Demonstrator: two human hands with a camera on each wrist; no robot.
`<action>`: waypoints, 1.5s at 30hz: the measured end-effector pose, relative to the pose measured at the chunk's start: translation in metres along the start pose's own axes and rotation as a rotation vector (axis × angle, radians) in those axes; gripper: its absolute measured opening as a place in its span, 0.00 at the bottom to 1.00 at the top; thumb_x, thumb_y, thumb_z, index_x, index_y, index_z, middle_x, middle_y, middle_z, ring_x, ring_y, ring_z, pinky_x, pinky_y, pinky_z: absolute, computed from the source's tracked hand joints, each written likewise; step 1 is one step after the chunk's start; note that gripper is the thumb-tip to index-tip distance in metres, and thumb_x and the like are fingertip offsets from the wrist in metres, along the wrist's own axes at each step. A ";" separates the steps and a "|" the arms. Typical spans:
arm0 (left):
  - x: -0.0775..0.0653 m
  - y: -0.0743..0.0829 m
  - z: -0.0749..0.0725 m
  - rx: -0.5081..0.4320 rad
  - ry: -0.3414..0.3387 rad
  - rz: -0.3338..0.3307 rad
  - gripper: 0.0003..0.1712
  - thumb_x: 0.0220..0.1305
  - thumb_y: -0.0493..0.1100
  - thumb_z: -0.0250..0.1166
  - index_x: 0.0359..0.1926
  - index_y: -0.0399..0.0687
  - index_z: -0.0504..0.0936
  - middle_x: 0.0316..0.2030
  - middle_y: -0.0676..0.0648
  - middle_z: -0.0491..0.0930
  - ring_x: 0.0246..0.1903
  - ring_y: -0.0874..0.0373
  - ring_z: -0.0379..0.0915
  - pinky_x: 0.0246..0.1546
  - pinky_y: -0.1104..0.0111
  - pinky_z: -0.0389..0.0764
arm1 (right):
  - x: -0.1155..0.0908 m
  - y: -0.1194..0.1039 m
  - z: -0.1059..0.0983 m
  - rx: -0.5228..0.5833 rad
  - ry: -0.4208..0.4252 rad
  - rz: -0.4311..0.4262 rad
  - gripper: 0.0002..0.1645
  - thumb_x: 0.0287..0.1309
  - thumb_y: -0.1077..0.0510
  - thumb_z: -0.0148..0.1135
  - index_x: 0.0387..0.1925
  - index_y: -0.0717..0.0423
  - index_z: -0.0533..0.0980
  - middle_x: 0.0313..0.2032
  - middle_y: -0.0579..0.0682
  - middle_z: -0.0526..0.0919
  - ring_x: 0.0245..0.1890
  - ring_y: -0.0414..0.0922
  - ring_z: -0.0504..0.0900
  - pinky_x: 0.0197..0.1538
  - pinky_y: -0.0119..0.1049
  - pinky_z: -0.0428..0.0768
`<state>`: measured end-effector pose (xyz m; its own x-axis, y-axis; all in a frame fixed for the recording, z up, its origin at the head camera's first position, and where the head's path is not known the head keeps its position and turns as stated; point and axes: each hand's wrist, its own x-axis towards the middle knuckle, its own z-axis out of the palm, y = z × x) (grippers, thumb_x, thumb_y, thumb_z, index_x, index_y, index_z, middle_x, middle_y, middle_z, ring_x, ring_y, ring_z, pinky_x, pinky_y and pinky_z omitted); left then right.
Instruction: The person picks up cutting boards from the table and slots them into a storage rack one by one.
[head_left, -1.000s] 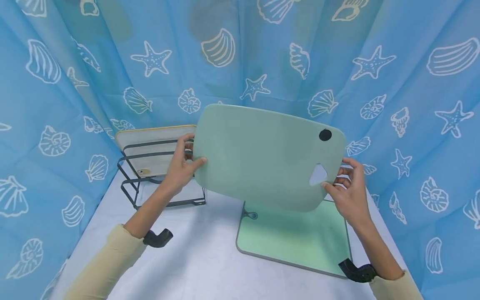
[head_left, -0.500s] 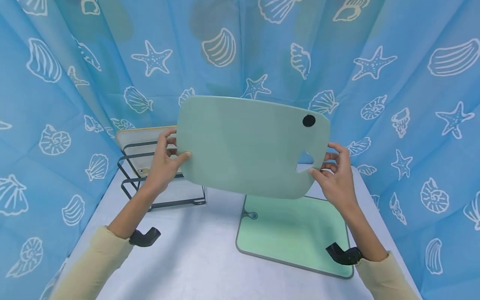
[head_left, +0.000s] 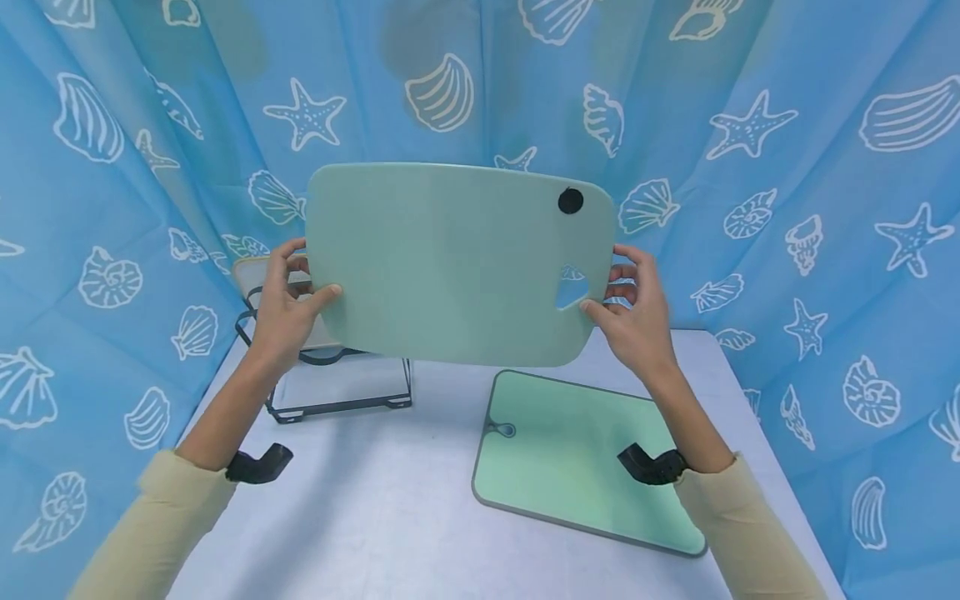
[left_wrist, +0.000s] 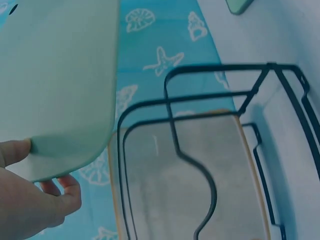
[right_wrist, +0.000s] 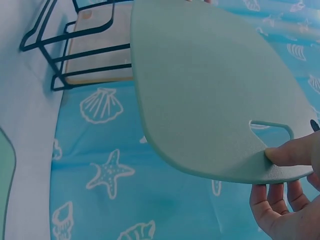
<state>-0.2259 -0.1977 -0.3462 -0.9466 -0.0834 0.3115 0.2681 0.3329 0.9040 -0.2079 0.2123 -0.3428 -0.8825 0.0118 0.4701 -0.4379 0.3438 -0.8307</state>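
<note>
Raised above the table is a pale green cutting board [head_left: 450, 267] with a black round spot and a handle cutout near its right end. My left hand [head_left: 285, 308] pinches its left edge, thumb on the near face and fingers behind. At the opposite end, my right hand [head_left: 633, 308] grips the edge beside the cutout, its thumb [right_wrist: 287, 152] just under the opening. A black wire rack [left_wrist: 215, 95] stands behind the left hand, partly hidden by it and the board. Inside the rack leans a greyish-white board with a tan edge [left_wrist: 200, 170].
A second green cutting board with a grey rim [head_left: 585, 458] lies flat on the white table [head_left: 390, 517], at the right. Blue curtains [head_left: 480, 92] with shell and starfish prints hang behind and along both sides.
Both hands have carried the held cutting board left and upward, and it has become more level. It now overlaps the rack's upper part and no longer covers the flat green board.
</note>
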 end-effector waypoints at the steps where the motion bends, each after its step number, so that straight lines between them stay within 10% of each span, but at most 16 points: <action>1: 0.001 0.000 -0.003 0.005 0.007 -0.007 0.39 0.70 0.36 0.63 0.75 0.58 0.55 0.54 0.47 0.63 0.46 0.52 0.64 0.47 0.59 0.69 | 0.003 -0.001 0.003 0.004 -0.001 0.000 0.42 0.59 0.72 0.65 0.71 0.55 0.59 0.47 0.54 0.70 0.40 0.47 0.74 0.43 0.29 0.78; 19: 0.023 -0.001 -0.054 0.007 0.085 -0.053 0.41 0.69 0.42 0.65 0.75 0.66 0.53 0.56 0.56 0.61 0.49 0.57 0.66 0.59 0.51 0.71 | 0.043 -0.044 0.055 0.011 -0.019 -0.051 0.39 0.58 0.75 0.61 0.69 0.62 0.60 0.48 0.64 0.69 0.40 0.55 0.73 0.43 0.37 0.78; 45: 0.045 -0.023 -0.107 0.014 0.194 -0.148 0.41 0.67 0.42 0.66 0.74 0.68 0.56 0.55 0.57 0.62 0.48 0.59 0.66 0.45 0.71 0.73 | 0.096 -0.028 0.126 0.051 -0.089 -0.070 0.40 0.58 0.73 0.64 0.69 0.52 0.62 0.44 0.54 0.70 0.35 0.50 0.75 0.41 0.38 0.80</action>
<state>-0.2550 -0.3093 -0.3216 -0.9229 -0.3106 0.2276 0.1255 0.3162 0.9404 -0.3018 0.0855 -0.3124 -0.8603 -0.0946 0.5010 -0.5050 0.2929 -0.8119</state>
